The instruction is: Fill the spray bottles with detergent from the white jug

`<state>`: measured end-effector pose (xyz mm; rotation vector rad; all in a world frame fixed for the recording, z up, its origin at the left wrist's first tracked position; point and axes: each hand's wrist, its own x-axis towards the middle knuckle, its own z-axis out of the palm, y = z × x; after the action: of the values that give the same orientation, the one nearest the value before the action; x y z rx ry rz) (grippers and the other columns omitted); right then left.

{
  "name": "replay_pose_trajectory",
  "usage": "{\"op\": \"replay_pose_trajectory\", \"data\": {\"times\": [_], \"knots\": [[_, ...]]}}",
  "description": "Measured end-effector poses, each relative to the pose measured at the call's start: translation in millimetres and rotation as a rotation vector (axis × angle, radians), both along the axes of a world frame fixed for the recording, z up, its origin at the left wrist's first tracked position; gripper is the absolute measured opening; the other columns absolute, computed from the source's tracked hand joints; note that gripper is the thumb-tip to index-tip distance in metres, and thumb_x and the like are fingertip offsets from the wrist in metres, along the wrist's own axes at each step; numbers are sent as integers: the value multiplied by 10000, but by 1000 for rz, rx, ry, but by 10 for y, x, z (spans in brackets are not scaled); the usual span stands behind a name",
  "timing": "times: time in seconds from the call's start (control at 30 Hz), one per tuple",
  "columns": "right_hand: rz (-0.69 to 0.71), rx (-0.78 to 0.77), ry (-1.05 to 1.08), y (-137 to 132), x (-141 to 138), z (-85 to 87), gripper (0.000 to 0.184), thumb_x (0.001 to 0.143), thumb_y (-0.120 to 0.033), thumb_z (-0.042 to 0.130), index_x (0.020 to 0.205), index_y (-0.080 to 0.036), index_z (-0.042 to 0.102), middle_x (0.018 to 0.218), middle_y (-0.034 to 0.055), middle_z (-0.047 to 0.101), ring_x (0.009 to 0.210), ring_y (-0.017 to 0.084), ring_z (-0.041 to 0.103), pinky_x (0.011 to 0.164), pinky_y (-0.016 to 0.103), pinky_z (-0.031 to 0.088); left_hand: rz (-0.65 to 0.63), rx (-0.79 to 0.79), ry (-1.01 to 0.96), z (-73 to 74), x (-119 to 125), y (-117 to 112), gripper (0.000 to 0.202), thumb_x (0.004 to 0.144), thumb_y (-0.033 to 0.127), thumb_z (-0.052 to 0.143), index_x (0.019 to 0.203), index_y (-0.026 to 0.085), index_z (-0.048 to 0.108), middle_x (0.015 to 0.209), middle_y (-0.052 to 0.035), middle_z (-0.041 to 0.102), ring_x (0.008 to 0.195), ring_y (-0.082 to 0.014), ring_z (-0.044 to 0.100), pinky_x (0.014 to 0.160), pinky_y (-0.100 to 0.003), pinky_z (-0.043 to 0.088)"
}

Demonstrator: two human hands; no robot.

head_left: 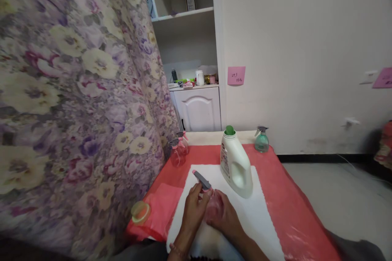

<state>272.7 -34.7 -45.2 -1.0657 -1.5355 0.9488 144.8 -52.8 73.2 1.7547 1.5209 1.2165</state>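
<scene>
Pink see-through plastic fills the right hand, its fingers wrapped round a spray bottle; the left hand grips near the collar, closer to the grey spray head. That head slants up and leftward from the fingers (any liquid inside, I can't tell). Just beyond, rightward, stands a pale jug, a green piece in its open mouth; farther right, a green sprayer.

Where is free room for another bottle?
The red cover right of the white cloth, nearer than the green spray bottle, is bare. Crowded: far left, with pink bottles; centre, where left hand and right hand hold a sprayer near the jug.
</scene>
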Motion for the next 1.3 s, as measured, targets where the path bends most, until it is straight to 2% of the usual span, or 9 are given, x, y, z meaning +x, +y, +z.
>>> {"op": "replay_pose_trajectory", "data": {"times": [0.17, 0.3, 0.43, 0.57, 0.77, 0.97, 1.13, 1.3], "knots": [[39, 32, 3, -166, 241, 116, 854, 539, -192, 763, 1313, -252, 408, 1320, 90, 559, 1228, 300, 537, 1067, 449, 422, -81, 13, 2, 64, 96, -89, 290, 868, 394, 537, 1006, 189, 687, 951, -73, 693, 902, -237, 631, 760, -328, 475], [89, 66, 64, -282, 407, 29, 837, 609, -271, 766, 1350, -266, 378, 1339, 88, 545, 1249, 295, 521, 1074, 451, 413, -120, -15, -77, 14, 262, -157, 305, 853, 387, 559, 1051, 185, 674, 1030, -88, 703, 946, -245, 632, 808, -347, 484], [87, 88, 99, -311, 445, -79, 859, 615, -306, 780, 1369, -284, 370, 1378, 81, 525, 1287, 307, 489, 1094, 466, 393, -74, -58, -212, -55, 382, -203, 355, 833, 414, 584, 1098, 185, 638, 1087, -86, 713, 941, -244, 653, 822, -345, 492], [36, 100, 67, -305, 419, -76, 855, 580, -240, 773, 1348, -268, 398, 1338, 76, 548, 1261, 299, 512, 1085, 449, 403, -100, -47, -271, -62, 390, -240, 343, 834, 394, 592, 1108, 191, 633, 1098, -83, 721, 993, -247, 653, 868, -346, 490], [21, 109, 42, -315, 425, -30, 860, 558, -271, 793, 1335, -266, 423, 1303, 85, 566, 1226, 314, 537, 1063, 469, 417, -167, -32, -212, 32, 385, -288, 349, 847, 337, 578, 1169, 211, 629, 1182, -76, 699, 1016, -239, 649, 910, -353, 493], [-10, 78, 3, -316, 420, -23, 885, 512, -143, 755, 1325, -248, 421, 1304, 99, 560, 1241, 318, 521, 1080, 483, 397, -170, -29, -122, 165, 379, -313, 324, 866, 319, 556, 1159, 201, 628, 1109, -80, 720, 968, -236, 661, 871, -329, 504], [-23, 121, -7, -304, 412, -55, 885, 525, -247, 798, 1328, -248, 426, 1292, 97, 566, 1229, 319, 533, 1075, 459, 412, -161, -31, -89, 238, 391, -343, 320, 869, 317, 543, 1156, 202, 625, 1109, -82, 714, 990, -245, 654, 872, -330, 506], [-36, 134, -10, -277, 406, -129, 902, 529, -251, 802, 1344, -258, 416, 1299, 86, 564, 1225, 314, 537, 1070, 457, 420, -156, -8, -49, 284, 399, -345, 299, 870, 277, 527, 1143, 210, 629, 1108, -85, 703, 957, -230, 652, 867, -324, 501]]}}
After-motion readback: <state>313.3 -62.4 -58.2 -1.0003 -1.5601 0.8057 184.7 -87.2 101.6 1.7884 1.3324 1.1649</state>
